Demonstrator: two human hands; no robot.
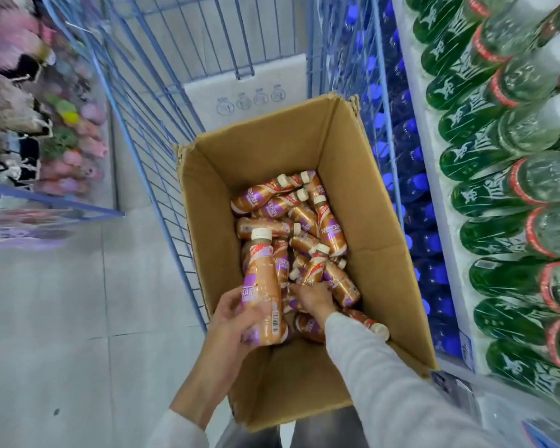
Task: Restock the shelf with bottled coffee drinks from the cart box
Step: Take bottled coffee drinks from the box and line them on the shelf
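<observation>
An open cardboard box [362, 202] stands in a blue wire cart [149, 101]. Several brown-and-purple coffee bottles [324, 221] with cream caps lie jumbled in its bottom. My left hand [233, 315] grips one coffee bottle [262, 286] upright by its lower half, just above the pile at the box's near left. My right hand [312, 299] reaches down into the pile, fingers curled around a lying bottle [314, 270] whose cap points up and away. My white sleeve covers part of the box's near right corner.
A shelf [434, 176] on the right carries rows of green bottles [485, 150] and blue-capped bottles [414, 185]. A white carton [249, 88] lies in the cart behind the box. Pink and dark goods [62, 150] hang on the left. Grey floor tiles [62, 302] spread beside the cart.
</observation>
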